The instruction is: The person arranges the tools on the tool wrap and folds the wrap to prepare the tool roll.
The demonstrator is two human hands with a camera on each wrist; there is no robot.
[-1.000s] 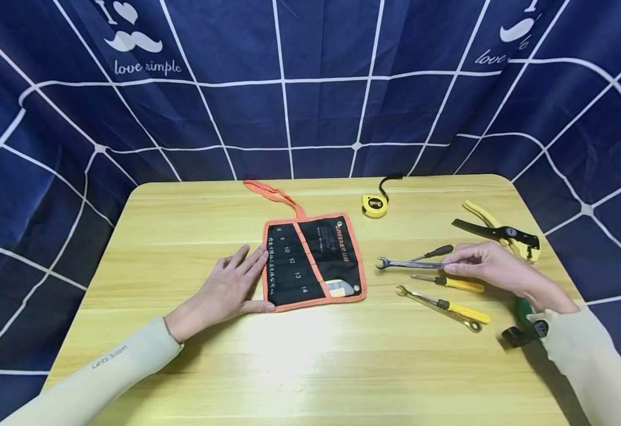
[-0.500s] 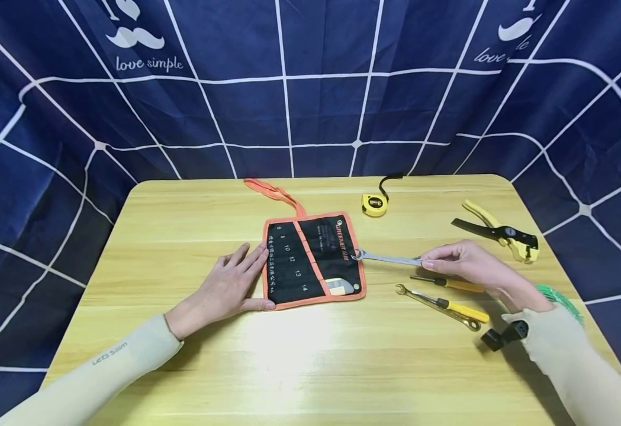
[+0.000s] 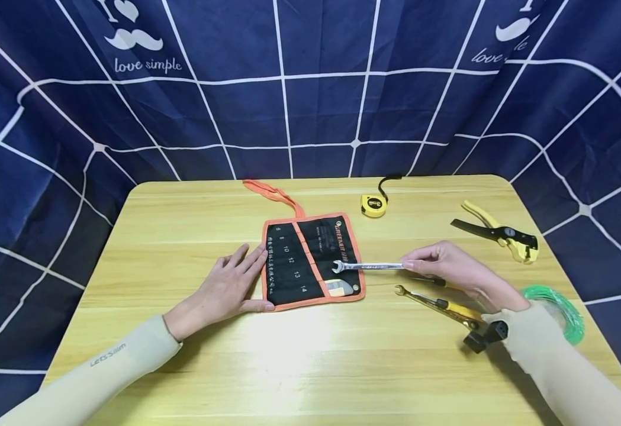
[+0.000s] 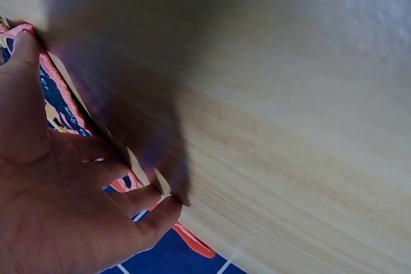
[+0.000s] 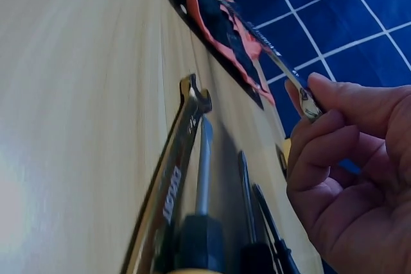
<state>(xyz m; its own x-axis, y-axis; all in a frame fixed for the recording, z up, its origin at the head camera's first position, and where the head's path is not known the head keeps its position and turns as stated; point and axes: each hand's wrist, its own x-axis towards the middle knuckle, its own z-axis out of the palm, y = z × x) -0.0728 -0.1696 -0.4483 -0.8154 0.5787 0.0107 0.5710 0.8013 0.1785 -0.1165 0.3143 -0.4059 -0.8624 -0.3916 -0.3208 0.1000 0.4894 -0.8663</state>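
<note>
The silver wrench [image 3: 371, 266] is over the right part of the black pouch [image 3: 283, 275], its jaw end above the cloth and its shaft crossing the pouch's orange right edge; whether it touches the cloth I cannot tell; the right hand [image 3: 451, 271], just right of the pouch, has its grip pinching the wrench's other end between thumb and fingers; the left hand [image 3: 230, 281] rests at the pouch's left edge, its grip spread, fingertips on the edge and thumb by the near left corner; a knife [image 3: 338, 288] sits in the pouch's near right pocket; an orange strap [image 3: 274, 193] runs from the pouch's far edge.

Right of the pouch, below the right hand, lie a gold wrench [image 3: 411, 297], a yellow screwdriver [image 3: 460, 309] close alongside it, and more screwdrivers [image 5: 248, 194] partly hidden; a tape measure [image 3: 374, 206] sits beyond the pouch's far right corner; well right of the pouch on the surface [image 3: 209, 373] are a wire stripper [image 3: 508, 234] and a green wire coil [image 3: 573, 319], partly behind the right sleeve [image 3: 566, 361].
</note>
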